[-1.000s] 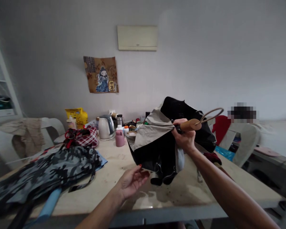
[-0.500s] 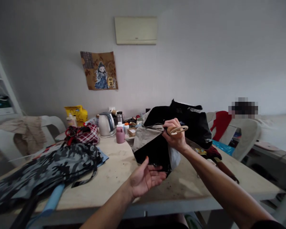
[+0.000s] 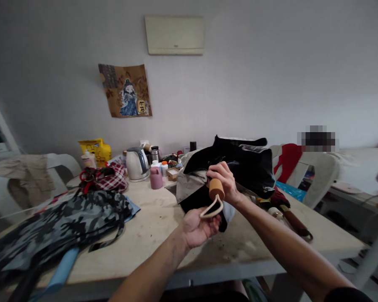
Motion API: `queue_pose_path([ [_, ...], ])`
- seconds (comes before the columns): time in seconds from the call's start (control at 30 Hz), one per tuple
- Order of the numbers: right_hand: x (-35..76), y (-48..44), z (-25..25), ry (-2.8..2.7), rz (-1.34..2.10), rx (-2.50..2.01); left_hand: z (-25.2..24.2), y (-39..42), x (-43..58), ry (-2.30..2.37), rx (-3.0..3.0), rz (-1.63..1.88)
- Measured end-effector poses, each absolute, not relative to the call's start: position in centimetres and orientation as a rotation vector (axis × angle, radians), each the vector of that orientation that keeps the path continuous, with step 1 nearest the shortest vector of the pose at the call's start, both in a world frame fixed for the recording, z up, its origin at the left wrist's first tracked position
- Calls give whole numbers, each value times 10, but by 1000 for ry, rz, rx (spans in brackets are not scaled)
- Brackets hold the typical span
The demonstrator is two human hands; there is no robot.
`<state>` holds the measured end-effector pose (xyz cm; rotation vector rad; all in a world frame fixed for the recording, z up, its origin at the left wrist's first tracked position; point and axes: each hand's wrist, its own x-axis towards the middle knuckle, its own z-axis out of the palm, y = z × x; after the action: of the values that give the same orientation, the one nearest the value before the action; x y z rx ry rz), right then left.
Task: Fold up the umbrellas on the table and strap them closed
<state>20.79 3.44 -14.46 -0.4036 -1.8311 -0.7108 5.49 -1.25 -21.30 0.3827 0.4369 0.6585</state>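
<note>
Strap (image 3: 211, 214) dropped; umbrella handle (image 3: 216, 188) (tan) protrudes from right grip (image 3: 228, 182).

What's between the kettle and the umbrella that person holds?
In the head view, a pink container, white bottles and a small cardboard box stand between the kettle and the held umbrella.

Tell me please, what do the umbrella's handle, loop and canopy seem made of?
Handle: probably wood, smooth, from its even tan color. Loop: cord or leather, matte, as it bends softly. Canopy: thin fabric, perhaps coated, since its black side creases with slight sheen.
</note>
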Motion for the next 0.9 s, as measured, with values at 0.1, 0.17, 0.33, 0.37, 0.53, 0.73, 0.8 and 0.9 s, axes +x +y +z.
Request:
queue_pose_path([
  [0.1,210,34,-151,-1902,-794,-362,-207,-9,47,352,457,652],
  [0.17,211,32,-154,-1993,-882,-302,-206,-4,38,316,585,680],
  [0.33,211,25,-159,-2186,-1040,-125,-205,6,18,165,833,592],
  [0.37,211,25,-159,-2224,-1044,-103,-205,7,18,158,837,573],
  [0.53,214,28,-158,-2439,-974,-174,-205,9,32,298,678,620],
  [0.73,222,29,-151,-2657,-664,-292,-212,15,46,406,606,619],
  [0.8,223,23,-145,-2709,-524,-343,-215,17,48,412,677,639],
  [0.9,224,11,-137,-2727,-195,-423,-212,20,50,357,835,718],
])
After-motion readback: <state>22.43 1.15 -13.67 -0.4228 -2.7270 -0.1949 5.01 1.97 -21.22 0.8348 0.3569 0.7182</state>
